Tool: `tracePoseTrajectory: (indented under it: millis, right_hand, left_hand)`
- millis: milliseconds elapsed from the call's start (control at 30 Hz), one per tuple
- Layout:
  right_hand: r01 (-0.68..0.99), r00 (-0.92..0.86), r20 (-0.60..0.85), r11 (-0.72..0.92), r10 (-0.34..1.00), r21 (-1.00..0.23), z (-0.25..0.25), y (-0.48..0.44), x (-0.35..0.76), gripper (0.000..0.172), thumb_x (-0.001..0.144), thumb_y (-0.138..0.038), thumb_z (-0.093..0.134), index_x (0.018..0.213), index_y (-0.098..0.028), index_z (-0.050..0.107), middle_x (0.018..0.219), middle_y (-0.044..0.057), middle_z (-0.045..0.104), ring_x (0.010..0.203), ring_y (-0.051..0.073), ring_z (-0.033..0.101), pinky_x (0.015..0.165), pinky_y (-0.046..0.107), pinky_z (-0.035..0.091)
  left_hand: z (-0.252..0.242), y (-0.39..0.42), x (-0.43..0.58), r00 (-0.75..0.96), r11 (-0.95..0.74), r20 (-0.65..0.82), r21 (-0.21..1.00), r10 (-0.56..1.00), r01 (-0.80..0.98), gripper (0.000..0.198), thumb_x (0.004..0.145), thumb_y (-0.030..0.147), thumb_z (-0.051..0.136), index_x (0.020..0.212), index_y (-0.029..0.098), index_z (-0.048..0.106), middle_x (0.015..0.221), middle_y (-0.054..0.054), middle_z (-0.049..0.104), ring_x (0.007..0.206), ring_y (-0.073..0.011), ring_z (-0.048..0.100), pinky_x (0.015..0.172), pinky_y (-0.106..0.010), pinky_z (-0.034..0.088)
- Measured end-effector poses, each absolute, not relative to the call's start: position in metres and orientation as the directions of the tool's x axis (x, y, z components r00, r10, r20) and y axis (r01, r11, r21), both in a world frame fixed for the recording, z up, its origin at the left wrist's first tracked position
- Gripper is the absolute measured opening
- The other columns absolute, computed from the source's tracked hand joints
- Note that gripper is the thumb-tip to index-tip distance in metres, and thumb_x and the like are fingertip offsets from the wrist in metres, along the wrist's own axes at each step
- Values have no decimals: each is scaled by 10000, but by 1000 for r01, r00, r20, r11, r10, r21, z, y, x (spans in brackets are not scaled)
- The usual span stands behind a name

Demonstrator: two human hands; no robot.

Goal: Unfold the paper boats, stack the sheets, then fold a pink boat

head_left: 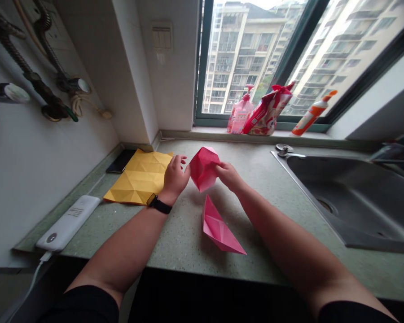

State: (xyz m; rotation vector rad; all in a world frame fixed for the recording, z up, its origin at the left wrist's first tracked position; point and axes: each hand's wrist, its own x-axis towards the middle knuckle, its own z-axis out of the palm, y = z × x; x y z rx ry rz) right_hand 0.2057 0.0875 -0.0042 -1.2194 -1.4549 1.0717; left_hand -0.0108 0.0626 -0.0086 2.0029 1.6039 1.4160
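Observation:
A sheet of pink folded paper (204, 170), creased and partly opened out, is held up over the counter. My right hand (229, 175) pinches its right side between thumb and fingers. At its left edge is my left hand (177, 175), fingers apart and lightly bent, the thumb close against the paper; whether it touches is hard to tell. A pink paper boat (220, 231) stands on the counter nearer to me, between my forearms. Yellow creased paper (138, 179) lies flat beside my left hand, partly hidden behind it.
A phone (120, 161) lies partly under the yellow paper. Front left is a white power bank (69, 223) with a cable. A steel sink (360, 197) is set into the counter (185, 242) at right. Bottles and a red bag (267, 110) stand on the windowsill.

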Motion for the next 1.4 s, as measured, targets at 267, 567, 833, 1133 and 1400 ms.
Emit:
tracePoseTrajectory:
  millis: [267,567,833,1133,1400]
  right_hand:
    - [640,-195,311,361,930,-679,18,65,203,260,884,-286,550,808,-212,788,730,24,763,695,204,652,663,305,401]
    - [764,-338,291,442,895,-471,36,53,198,290,961,-298,565,726,-226,719,711,34,712,676,184,584,657,314,323]
    - [773,-413,299,505,860,-384,33,52,195,331,996,-299,544,719,-222,709,751,45,727,688,183,554,664,325,308]
    - [710,-179,289,327,940,-623,22,67,204,251,924,-254,583,793,-220,795,775,31,792,699,186,651,656,294,381]
    - [556,-34,313,278,949,-783,14,86,219,199,854,-283,606,754,-209,761,692,4,739,675,179,620,631,283,382]
  left_hand:
    - [-8,63,-19,66,-605,829,348,555,716,138,1064,230,640,1194,225,591,1167,-101,689,1086,-253,665,962,-401,563]
    - [1,55,-24,224,-637,871,124,437,761,185,1062,166,615,1230,242,627,1343,-124,622,1225,-271,616,1061,-443,550]
    - [4,54,-27,214,-562,840,125,499,818,139,1079,209,604,1153,223,720,1338,-131,627,1208,-284,601,1061,-469,555]
    - [6,53,-16,144,-747,842,367,521,554,85,1046,165,670,1014,226,718,1267,-84,611,1214,-240,641,1064,-447,579]
    - [15,55,-22,126,-787,837,435,533,437,151,1030,88,632,1047,234,664,1256,-75,625,1220,-227,644,1072,-432,581]
